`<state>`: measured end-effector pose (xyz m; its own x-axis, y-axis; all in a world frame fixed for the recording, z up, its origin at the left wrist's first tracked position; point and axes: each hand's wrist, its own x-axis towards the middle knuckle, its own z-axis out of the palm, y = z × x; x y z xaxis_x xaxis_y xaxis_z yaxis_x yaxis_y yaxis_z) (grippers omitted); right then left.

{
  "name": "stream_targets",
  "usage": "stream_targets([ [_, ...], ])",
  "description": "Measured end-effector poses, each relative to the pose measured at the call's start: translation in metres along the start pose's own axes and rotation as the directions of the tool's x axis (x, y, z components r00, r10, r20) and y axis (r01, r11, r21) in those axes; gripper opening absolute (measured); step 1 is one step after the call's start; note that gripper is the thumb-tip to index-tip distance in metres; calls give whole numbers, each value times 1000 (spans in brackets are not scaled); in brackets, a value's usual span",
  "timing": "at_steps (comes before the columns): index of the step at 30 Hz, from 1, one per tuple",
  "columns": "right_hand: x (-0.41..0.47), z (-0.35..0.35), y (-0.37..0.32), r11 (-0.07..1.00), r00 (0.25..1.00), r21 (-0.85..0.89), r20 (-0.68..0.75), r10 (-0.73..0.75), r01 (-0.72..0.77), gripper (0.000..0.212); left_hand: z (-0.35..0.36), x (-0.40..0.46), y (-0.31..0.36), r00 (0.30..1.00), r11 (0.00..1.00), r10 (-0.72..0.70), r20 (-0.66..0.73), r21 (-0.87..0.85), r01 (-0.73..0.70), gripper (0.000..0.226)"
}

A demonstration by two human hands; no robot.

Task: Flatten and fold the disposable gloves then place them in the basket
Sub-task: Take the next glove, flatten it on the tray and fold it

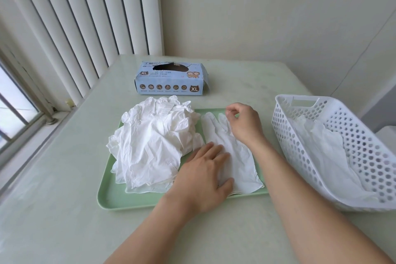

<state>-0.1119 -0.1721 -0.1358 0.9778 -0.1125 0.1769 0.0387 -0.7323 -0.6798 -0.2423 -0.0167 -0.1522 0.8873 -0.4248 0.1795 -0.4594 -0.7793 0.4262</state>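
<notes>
1 white glove (235, 156) flat on tray beside crumpled glove pile (154, 141); white perforated basket (351, 135) right w/ gloves inside.

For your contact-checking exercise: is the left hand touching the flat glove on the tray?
Touching. The head view shows the left hand lying palm-down with straight fingers directly on the flat glove, no gap between them.

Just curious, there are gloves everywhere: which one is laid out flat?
The single glove on the tray's right side, under both hands. The others sit crumpled in the pile or in the basket.
</notes>
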Motion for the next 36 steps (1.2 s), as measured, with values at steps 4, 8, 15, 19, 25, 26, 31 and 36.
stream_targets([
  [4,0,-1,10,974,988,-221,124,87,-58,37,-1,-1,2,1000,1000,-25,5,16,25,56],
  [8,-4,5,10,975,997,-220,63,42,-27,18,-5,-2,4,998,999,-50,29,6,49,60],
  [15,-12,-9,12,996,998,-79,-54,-33,28,43,-10,-2,8,996,998,-59,61,3,59,63],
  [19,-13,-19,23,978,998,-206,44,46,-36,43,-7,-3,7,997,999,-45,65,-14,45,60],
  [25,-25,-14,13,961,980,-269,-165,-109,61,18,-18,-4,8,993,985,93,-66,-141,-101,58],
  [26,-28,-15,4,962,963,-239,-199,-180,130,12,-29,-6,9,973,963,126,-196,-210,-167,51],
  [31,-86,-9,-76,755,771,167,-210,-602,635,9,-92,-24,-44,677,963,-147,-721,-261,-68,25],
  [36,-127,51,-98,667,661,-70,245,-709,742,27,-89,-41,-103,829,932,-348,-438,-258,255,35],
])
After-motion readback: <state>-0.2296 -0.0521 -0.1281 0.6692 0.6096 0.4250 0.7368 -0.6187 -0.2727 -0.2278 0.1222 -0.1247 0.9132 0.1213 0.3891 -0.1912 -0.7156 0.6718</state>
